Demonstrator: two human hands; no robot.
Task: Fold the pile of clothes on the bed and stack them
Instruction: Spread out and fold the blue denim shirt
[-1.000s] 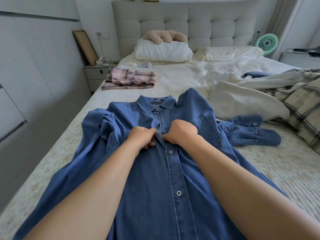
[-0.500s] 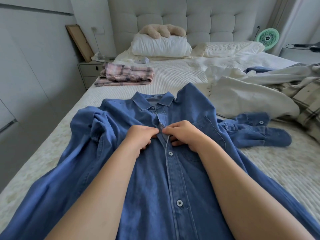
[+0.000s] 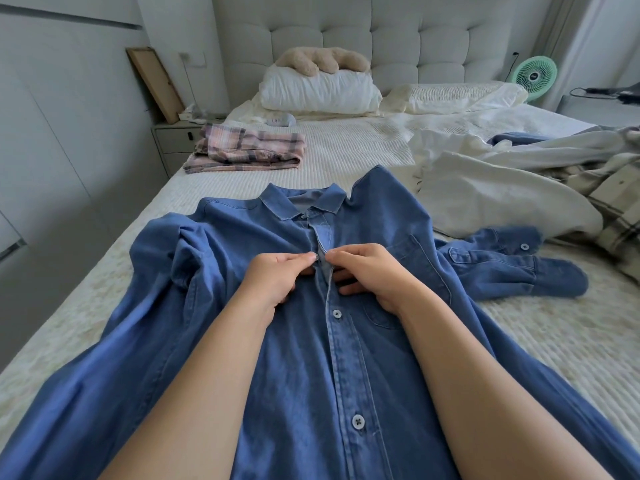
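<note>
bed: denim shirt flat, folded plaid garment far-left, unfolded clothes pile right, pillows at headboard.

Matt blue denim shirt lies on a ribbed cream cloth bedspread

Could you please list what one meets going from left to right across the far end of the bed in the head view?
Wooden frame → nightstand → folded plaid garment → white pillow → cream pillow → green fan.
</note>
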